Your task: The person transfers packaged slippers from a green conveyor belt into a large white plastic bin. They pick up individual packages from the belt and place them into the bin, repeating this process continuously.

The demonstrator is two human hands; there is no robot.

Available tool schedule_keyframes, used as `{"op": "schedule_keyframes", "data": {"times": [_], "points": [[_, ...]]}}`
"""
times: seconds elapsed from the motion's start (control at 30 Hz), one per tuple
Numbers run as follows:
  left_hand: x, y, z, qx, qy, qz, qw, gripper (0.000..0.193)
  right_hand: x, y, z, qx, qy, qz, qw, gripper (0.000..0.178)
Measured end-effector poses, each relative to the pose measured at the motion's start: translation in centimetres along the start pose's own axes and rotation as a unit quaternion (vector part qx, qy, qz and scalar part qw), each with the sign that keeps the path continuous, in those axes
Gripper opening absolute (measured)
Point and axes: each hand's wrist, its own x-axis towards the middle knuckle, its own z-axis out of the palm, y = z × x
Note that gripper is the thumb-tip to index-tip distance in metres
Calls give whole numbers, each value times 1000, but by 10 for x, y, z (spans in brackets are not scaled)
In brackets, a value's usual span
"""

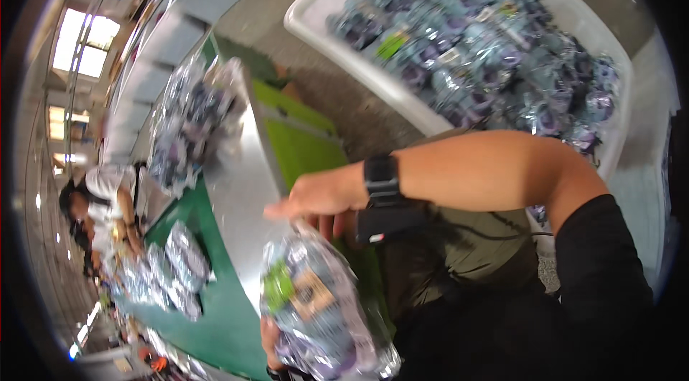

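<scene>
A clear plastic bag (319, 302) of pale blue and purple goods, with a green label and a brown tag, is held in front of my body. My left hand (270, 341) grips its lower left side; most of that hand is hidden behind the bag. Just above the top of the bag is my right hand (316, 198), a dark watch on its wrist. Its fingers are apart, one stretched leftward and others bent down towards the plastic. Whether they touch it I cannot tell. Beside the bag runs the metal edge (240, 187) of a green-topped worktable (226, 316).
A large white tub (344, 51) at the upper right holds many similar bags. More wrapped goods (194, 123) are heaped on the table's far end, and several silvery packages (188, 255) lie on its green top. Another person (115, 198) works across the table.
</scene>
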Motion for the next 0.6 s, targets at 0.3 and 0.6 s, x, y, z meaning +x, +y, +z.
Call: {"op": "schedule_keyframes", "data": {"times": [0.3,0.6], "points": [[-7,28,84,156,-75,109,979,112,-26,7,6,-145,-31,-80,986,62],[-12,27,49,165,59,239,955,64,-85,-13,-83,-69,232,-231,942,65]]}}
